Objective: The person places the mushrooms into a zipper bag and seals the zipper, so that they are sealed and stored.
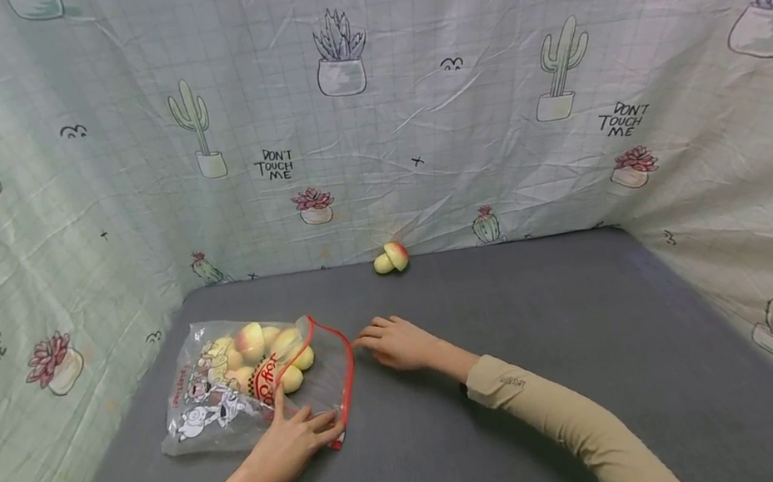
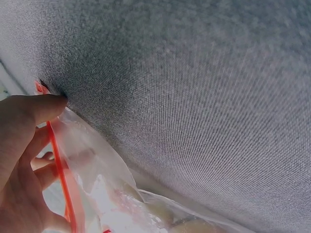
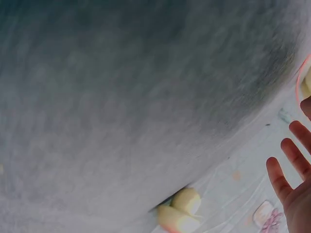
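Note:
A clear plastic zip bag [image 1: 235, 438] with a red-edged mouth and cartoon prints lies on its side at the left. Inside it are several rounded yellow pieces [image 1: 249, 343], some blushed red, like toy fruit. My left hand [image 1: 289, 450] holds the near corner of the bag's mouth; in the left wrist view its thumb [image 2: 48, 108] lies across the red strip [image 2: 63, 170] and fingers show on the strip's other side. My right hand [image 1: 403, 344] is held just right of the mouth, fingers spread and empty, fingertips close to the red edge.
At the table's back edge, two more rounded yellow pieces [image 1: 391, 259], one blushed red, lie against each other by the curtain. A dark grey cloth covers the table [image 1: 518, 304]. Pale curtains [image 1: 413, 119] printed with potted plants close off the back and both sides.

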Demonstrator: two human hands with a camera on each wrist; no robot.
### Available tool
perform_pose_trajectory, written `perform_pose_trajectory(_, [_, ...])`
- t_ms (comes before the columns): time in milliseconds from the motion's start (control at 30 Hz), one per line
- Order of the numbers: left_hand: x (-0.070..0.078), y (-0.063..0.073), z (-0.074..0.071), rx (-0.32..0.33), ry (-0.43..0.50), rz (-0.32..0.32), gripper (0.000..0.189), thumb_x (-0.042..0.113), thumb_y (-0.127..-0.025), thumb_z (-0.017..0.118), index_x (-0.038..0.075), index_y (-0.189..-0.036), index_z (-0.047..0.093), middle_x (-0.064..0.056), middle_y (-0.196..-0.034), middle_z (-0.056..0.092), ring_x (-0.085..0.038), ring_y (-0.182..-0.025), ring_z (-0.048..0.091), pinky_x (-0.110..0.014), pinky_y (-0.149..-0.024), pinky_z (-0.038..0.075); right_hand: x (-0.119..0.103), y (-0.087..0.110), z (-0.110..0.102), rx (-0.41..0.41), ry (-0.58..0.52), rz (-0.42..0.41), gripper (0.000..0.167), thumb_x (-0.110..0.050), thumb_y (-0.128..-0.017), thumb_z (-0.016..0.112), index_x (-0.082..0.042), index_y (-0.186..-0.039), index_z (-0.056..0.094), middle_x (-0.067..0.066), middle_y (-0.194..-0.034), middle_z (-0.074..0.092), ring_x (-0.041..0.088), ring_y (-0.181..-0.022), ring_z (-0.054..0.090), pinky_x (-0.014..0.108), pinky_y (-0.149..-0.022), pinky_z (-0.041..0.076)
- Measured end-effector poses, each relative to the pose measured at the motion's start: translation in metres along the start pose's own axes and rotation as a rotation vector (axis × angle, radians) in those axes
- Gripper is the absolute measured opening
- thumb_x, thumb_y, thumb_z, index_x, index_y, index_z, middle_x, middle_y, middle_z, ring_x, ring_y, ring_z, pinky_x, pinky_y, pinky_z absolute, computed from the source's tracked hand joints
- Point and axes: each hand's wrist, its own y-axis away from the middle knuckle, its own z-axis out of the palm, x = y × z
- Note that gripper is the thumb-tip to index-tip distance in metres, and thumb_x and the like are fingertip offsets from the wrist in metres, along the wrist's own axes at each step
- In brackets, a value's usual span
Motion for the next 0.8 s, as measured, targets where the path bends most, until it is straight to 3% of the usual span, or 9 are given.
perform_pose_trajectory(267, [0.002, 0.001, 0.002, 0.018, -0.024, 0.009, 0.047, 0.021, -0.064, 0.071, 0.035, -0.108, 0.062, 0.013, -0.104, 0.062, -0.014, -0.075, 0.053, -0.072, -0.084, 0.029, 0.021, 0.004, 0.006, 0.062, -0.043, 0.082, 0.033, -0.017, -0.087, 0.053, -0.018, -0.12, 0.054, -0.004, -0.111, 0.058, 0.013, -0.096, 0.052, 0.028, -0.07, 0.042])
perform_pose_trajectory(533, [0.003, 0.0, -0.002, 0.017, -0.032, 0.018, 0.044, 0.023, -0.066, 0.068, 0.034, -0.108, 0.062, 0.012, -0.105, 0.061, -0.015, -0.076, 0.054, -0.071, -0.083, 0.03, 0.046, 0.0, 0.009, 0.015, -0.056, 0.233, 0.032, -0.016, -0.088, 0.053, -0.016, -0.119, 0.055, 0.001, -0.109, 0.057, 0.018, -0.095, 0.051, 0.032, -0.07, 0.039])
perform_pose_trajectory(800, [0.002, -0.001, -0.002, -0.028, -0.034, 0.013, 0.044, 0.024, -0.068, 0.067, 0.034, -0.111, 0.06, 0.011, -0.108, 0.061, -0.015, -0.079, 0.055, -0.071, -0.084, 0.03, 0.07, -0.011, 0.012, -0.058, -0.068, 0.418, 0.036, -0.018, -0.089, 0.051, -0.015, -0.124, 0.05, 0.007, -0.124, 0.049, 0.023, -0.106, 0.047, 0.04, -0.078, 0.041])
